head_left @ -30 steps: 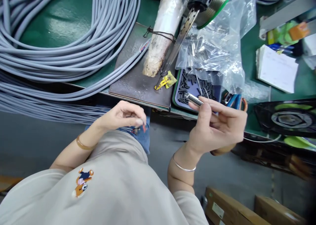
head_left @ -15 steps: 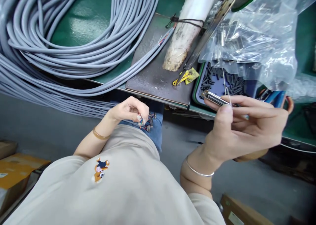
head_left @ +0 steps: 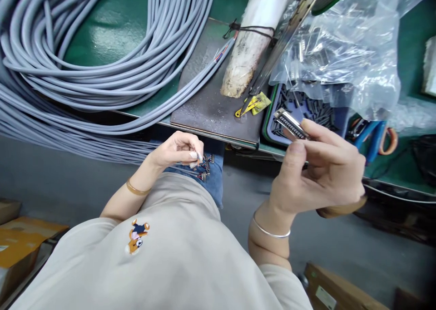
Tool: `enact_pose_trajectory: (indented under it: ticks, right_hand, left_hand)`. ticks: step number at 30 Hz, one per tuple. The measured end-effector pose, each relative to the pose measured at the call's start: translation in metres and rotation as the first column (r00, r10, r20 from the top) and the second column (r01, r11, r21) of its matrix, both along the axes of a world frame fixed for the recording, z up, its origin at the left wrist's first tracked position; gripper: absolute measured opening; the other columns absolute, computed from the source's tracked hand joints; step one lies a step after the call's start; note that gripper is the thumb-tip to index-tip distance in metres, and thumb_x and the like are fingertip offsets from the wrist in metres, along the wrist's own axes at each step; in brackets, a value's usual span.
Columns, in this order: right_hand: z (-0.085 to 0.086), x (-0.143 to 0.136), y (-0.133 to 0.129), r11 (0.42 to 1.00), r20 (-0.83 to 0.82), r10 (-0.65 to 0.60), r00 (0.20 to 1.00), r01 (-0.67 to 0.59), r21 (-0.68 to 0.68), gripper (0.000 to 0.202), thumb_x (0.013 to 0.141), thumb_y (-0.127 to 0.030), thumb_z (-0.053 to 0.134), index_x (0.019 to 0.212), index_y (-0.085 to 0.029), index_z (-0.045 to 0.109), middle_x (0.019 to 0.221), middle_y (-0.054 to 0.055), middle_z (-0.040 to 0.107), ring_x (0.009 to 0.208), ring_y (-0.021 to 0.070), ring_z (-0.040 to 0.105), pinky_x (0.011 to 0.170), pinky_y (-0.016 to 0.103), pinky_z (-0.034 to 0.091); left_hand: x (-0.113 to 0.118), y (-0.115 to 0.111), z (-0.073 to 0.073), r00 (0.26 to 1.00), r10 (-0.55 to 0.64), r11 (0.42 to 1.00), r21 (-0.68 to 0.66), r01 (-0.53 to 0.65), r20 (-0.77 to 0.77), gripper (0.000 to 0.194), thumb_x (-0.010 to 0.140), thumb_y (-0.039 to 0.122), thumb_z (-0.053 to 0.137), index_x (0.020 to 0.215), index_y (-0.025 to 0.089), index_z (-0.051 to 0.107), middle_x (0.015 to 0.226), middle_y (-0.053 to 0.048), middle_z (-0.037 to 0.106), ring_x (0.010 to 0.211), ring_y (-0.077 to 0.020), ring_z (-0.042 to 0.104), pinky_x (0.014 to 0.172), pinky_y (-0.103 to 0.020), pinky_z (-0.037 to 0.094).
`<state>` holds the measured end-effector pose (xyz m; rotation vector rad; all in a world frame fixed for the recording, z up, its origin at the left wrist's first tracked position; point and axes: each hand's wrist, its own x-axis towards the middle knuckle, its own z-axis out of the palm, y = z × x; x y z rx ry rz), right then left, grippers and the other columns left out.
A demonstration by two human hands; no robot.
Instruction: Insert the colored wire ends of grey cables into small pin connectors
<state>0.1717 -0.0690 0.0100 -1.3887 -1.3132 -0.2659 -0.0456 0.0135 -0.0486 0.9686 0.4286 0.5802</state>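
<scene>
Grey cable coils [head_left: 102,51] sit far left of the dark mat [head_left: 211,96]. Below the mat's front edge, my left hand [head_left: 177,151] pinches thin wire ends [head_left: 200,162] over my lap, prob. w/ tiny terminals, too small to tell. Right of the mat, my right hand [head_left: 323,174] grips a metal connector [head_left: 289,125] betw. thumb and fingers, just in front of the blue parts tray [head_left: 308,112], plastic bag [head_left: 340,46] above.

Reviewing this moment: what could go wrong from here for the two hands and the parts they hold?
The right hand pinches the metal connector by its end, off the bench edge; it could slip and fall. The left hand picks among small loose parts on the lap; they might roll off.
</scene>
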Motion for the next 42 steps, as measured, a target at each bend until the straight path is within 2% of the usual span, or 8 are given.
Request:
enact_pose_trajectory:
  ticks: [4, 7, 10, 16, 22, 32, 37, 42]
  right_hand:
    - [0.001, -0.005, -0.001, 0.992, -0.187, 0.021, 0.982, -0.044, -0.121, 0.002, 0.09, -0.02, 0.07, 0.091, -0.018, 0.068, 0.109, 0.008, 0.079, 0.089, 0.023, 0.08, 0.069, 0.036, 0.066]
    - [0.0, -0.004, -0.003, 0.983, -0.205, 0.02, 0.979, -0.057, -0.177, 0.006, 0.09, -0.022, 0.07, 0.086, -0.02, 0.065, 0.107, 0.007, 0.079, 0.089, 0.0223, 0.079, 0.071, 0.036, 0.066]
    - [-0.002, -0.002, -0.005, 0.97, -0.18, 0.008, 0.984, -0.052, -0.238, 0.009, 0.09, -0.025, 0.07, 0.085, -0.022, 0.065, 0.107, 0.005, 0.079, 0.09, 0.0223, 0.079, 0.075, 0.04, 0.067]
    - [-0.005, -0.003, -0.008, 0.954, -0.159, 0.043, 0.986, -0.088, -0.286, 0.006, 0.091, -0.025, 0.07, 0.086, -0.023, 0.066, 0.106, 0.004, 0.08, 0.093, 0.0216, 0.079, 0.077, 0.039, 0.066]
    - [-0.008, -0.003, -0.009, 0.947, -0.255, 0.099, 0.962, -0.17, -0.273, 0.008, 0.094, -0.028, 0.065, 0.089, -0.023, 0.062, 0.11, 0.006, 0.079, 0.094, 0.0227, 0.079, 0.078, 0.041, 0.065]
    - [-0.007, -0.007, -0.01, 0.947, -0.231, 0.047, 0.972, -0.117, -0.3, 0.009, 0.091, -0.026, 0.071, 0.084, -0.022, 0.065, 0.106, 0.005, 0.08, 0.098, 0.0231, 0.078, 0.081, 0.04, 0.065]
    - [-0.01, -0.007, -0.01, 0.953, -0.168, 0.04, 0.985, -0.088, -0.291, 0.006, 0.09, -0.026, 0.071, 0.086, -0.023, 0.069, 0.106, 0.004, 0.08, 0.097, 0.0227, 0.079, 0.075, 0.037, 0.065]
    - [-0.012, -0.008, -0.012, 0.954, -0.171, 0.056, 0.984, -0.104, -0.281, 0.005, 0.091, -0.029, 0.071, 0.089, -0.025, 0.069, 0.105, 0.003, 0.08, 0.099, 0.024, 0.079, 0.082, 0.044, 0.068]
  left_hand:
    - [0.014, -0.008, 0.015, 0.974, 0.201, 0.967, -0.139, -0.214, -0.101, 0.04, 0.068, 0.042, 0.088, 0.066, 0.015, 0.058, 0.06, 0.0, 0.062, 0.04, -0.0024, 0.039, 0.037, -0.017, 0.022]
    - [0.023, -0.013, 0.021, 0.957, 0.242, 0.954, -0.143, -0.264, -0.159, 0.033, 0.071, 0.036, 0.085, 0.067, 0.015, 0.059, 0.058, 0.001, 0.059, 0.041, -0.0019, 0.037, 0.038, -0.016, 0.018]
    - [0.029, -0.016, 0.025, 0.947, 0.268, 0.951, -0.108, -0.289, -0.176, 0.03, 0.073, 0.03, 0.083, 0.066, 0.015, 0.058, 0.055, 0.004, 0.054, 0.043, -0.0025, 0.039, 0.039, -0.016, 0.021]
    - [0.036, -0.017, 0.032, 0.931, 0.319, 0.944, -0.033, -0.33, -0.18, 0.026, 0.077, 0.027, 0.078, 0.065, 0.015, 0.059, 0.054, 0.004, 0.054, 0.046, -0.0033, 0.042, 0.042, -0.016, 0.026]
    - [0.037, -0.018, 0.031, 0.931, 0.319, 0.94, -0.066, -0.335, -0.177, 0.022, 0.075, 0.028, 0.079, 0.07, 0.016, 0.06, 0.052, 0.005, 0.053, 0.043, -0.003, 0.04, 0.04, -0.016, 0.024]
    - [0.039, -0.018, 0.033, 0.92, 0.345, 0.928, -0.079, -0.363, -0.184, 0.027, 0.072, 0.028, 0.081, 0.072, 0.017, 0.057, 0.054, 0.004, 0.056, 0.043, -0.0028, 0.041, 0.039, -0.016, 0.023]
    - [0.04, -0.019, 0.035, 0.921, 0.352, 0.929, -0.055, -0.365, -0.167, 0.029, 0.072, 0.029, 0.083, 0.07, 0.017, 0.056, 0.054, 0.005, 0.055, 0.042, -0.0018, 0.04, 0.04, -0.016, 0.026]
    - [0.04, -0.02, 0.035, 0.917, 0.372, 0.927, 0.005, -0.375, -0.145, 0.031, 0.074, 0.032, 0.083, 0.069, 0.016, 0.057, 0.056, 0.005, 0.055, 0.044, -0.002, 0.042, 0.041, -0.016, 0.029]
